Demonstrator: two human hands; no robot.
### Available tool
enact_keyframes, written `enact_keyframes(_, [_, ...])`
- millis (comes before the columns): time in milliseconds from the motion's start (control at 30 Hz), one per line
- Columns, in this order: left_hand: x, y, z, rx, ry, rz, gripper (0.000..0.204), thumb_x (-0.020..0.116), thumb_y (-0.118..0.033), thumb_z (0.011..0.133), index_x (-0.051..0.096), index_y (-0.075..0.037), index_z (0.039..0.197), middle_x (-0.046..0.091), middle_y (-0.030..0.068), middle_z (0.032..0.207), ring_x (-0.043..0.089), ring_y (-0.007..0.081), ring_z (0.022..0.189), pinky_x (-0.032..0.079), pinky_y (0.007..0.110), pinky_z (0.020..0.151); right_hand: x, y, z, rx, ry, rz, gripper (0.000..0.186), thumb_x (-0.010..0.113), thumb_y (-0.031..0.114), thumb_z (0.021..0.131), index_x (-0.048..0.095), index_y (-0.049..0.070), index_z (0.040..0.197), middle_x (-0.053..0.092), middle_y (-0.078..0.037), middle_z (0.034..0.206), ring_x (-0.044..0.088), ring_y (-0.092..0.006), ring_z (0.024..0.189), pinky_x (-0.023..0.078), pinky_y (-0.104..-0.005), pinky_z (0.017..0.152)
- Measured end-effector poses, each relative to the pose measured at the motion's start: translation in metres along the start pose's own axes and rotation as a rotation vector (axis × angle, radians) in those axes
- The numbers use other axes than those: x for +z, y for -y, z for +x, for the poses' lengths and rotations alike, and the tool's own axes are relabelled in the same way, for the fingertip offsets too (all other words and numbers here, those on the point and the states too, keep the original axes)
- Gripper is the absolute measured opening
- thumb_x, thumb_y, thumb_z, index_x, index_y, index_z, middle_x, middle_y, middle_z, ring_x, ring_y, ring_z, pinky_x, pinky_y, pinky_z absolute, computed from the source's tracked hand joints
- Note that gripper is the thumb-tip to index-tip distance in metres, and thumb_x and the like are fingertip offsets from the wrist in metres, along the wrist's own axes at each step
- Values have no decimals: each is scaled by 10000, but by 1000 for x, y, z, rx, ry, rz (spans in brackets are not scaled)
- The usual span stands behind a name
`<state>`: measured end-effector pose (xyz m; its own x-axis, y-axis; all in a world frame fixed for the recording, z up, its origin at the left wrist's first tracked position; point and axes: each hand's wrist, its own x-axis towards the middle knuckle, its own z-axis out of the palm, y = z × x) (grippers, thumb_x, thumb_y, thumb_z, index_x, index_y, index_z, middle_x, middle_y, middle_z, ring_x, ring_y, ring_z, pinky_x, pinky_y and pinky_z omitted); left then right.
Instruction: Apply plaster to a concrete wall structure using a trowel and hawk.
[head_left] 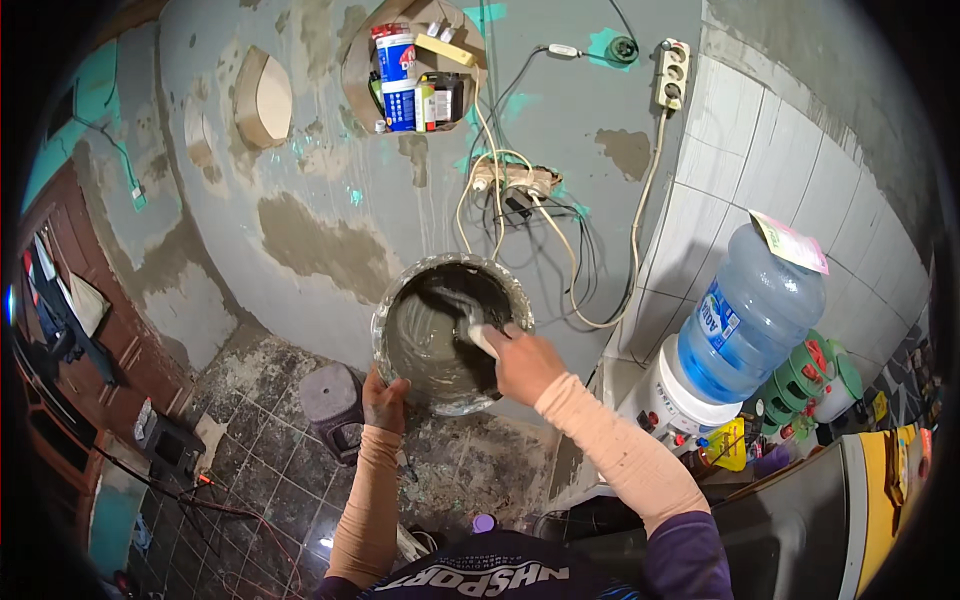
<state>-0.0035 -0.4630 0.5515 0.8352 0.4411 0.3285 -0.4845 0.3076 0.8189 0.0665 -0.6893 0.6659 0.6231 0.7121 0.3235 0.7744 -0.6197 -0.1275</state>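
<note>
A round bucket with a splattered, crusted rim is held up in front of the wall, its mouth toward me. Wet grey mortar-like paste coats its inside. My left hand grips the bucket's lower left rim, thumb at the edge and the other fingers partly hidden. My right hand is closed round the pale handle of a trowel-like tool. The tool's grey, smeared end reaches into the bucket; its exact shape is hard to make out. Peach-coloured sleeves cover both forearms.
A grey stool stands on the dirty tiled floor, left of the bucket. At right, a water dispenser carries a large bottle. Cables hang from a wall socket box and a power strip. A niche holds tins.
</note>
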Motion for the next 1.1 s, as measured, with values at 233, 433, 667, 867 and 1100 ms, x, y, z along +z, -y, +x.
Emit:
enact_keyframes(233, [-8,-5,7,-46,-29,-37,482,496,15,751,505,-25,1231,623,42,1062,590,169,932,479,301,827,6,24,-13,-278,63,-168,249,535,75,797,563,-21,1025,612,-137,932,648,-275,840,552,-373,665])
enact_keyframes(433, [-22,-3,7,-8,17,3,469,496,13,757,510,-30,1224,625,49,1057,606,172,901,503,304,790,-14,5,2,-220,-23,-245,340,552,72,775,543,36,1113,571,-95,872,648,-254,725,538,-362,579])
enact_keyframes(667, [-31,-8,19,-52,47,-85,457,494,11,754,514,-12,1210,626,61,1054,612,180,879,516,311,775,2,23,-8,-447,41,-273,211,545,130,776,618,-3,922,612,-80,807,647,-242,830,546,-348,618])
enact_keyframes(867, [-35,-22,17,0,46,148,440,506,3,730,534,5,1169,628,59,1038,603,172,890,493,295,808,-21,-5,8,-275,120,-219,436,596,66,718,538,76,1151,573,-111,932,642,-293,715,527,-395,581])
enact_keyframes(1100, [-26,-34,23,55,75,287,475,498,50,700,561,1,1169,625,46,1075,578,161,951,449,275,872,-2,10,-2,-271,252,-234,425,600,53,741,509,52,1156,584,-151,1011,648,-304,846,547,-386,695])
